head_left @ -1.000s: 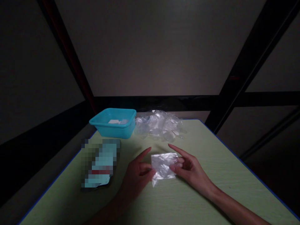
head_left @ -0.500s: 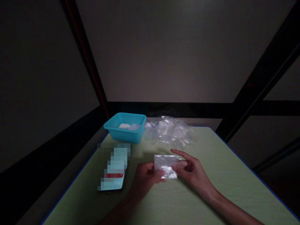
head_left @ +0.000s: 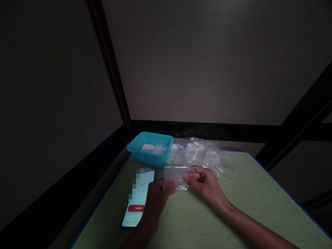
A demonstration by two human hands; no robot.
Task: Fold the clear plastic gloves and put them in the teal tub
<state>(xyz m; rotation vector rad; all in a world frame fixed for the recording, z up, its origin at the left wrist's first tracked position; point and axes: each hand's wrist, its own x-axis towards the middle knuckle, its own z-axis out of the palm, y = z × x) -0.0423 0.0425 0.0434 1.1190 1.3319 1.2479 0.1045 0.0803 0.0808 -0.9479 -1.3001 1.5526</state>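
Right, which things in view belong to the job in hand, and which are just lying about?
Belonging:
Clear packet, held by the left hand and right hand
Clear plastic heap, probably; similar-looking material
Blue tub, perhaps; white and clear pieces inside

Lying about:
Phone, apparently; screen lit, partly hidden behind the left hand

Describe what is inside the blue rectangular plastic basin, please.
The basin holds a flat white piece and translucent, plastic-looking material; the near wall hides whatever lies lower.

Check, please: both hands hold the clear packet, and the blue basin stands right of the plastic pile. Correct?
Not quite: the blue basin stands left of the plastic pile, as the head view shows. The left hand and right hand do hold the clear packet.
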